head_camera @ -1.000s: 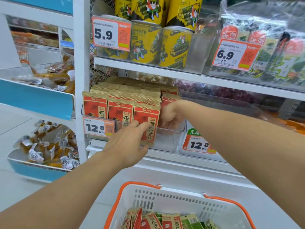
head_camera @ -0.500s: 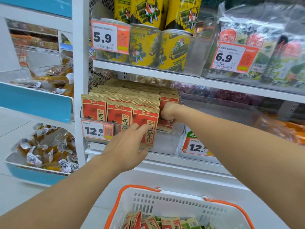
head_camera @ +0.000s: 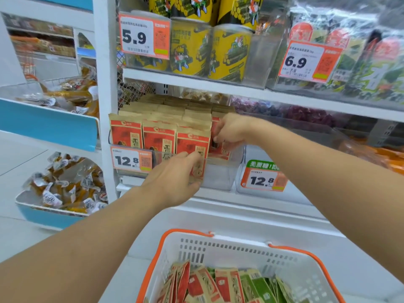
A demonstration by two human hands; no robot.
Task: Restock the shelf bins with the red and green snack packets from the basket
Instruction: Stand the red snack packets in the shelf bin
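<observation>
Red snack packets [head_camera: 158,138] stand in rows in a clear shelf bin [head_camera: 220,178] on the middle shelf. My left hand [head_camera: 175,182] grips the front right packet [head_camera: 192,145] of the front row, thumb under its lower edge. My right hand [head_camera: 231,131] reaches into the bin's right side and pinches the top of another red packet [head_camera: 218,149] standing further back. Below, a white basket with orange handles [head_camera: 240,248] holds red packets [head_camera: 196,285] and green packets [head_camera: 258,287].
A second clear bin [head_camera: 262,180] with a 12.8 price tag sits to the right. Yellow cans [head_camera: 227,51] and seaweed packs [head_camera: 360,62] fill the upper shelf. Blue-fronted racks [head_camera: 50,125] with wrapped snacks stand at the left.
My right hand has risen from low inside the bin to the top of the rear red packet. My left hand stays on the front packet. The view has tilted down a little.
</observation>
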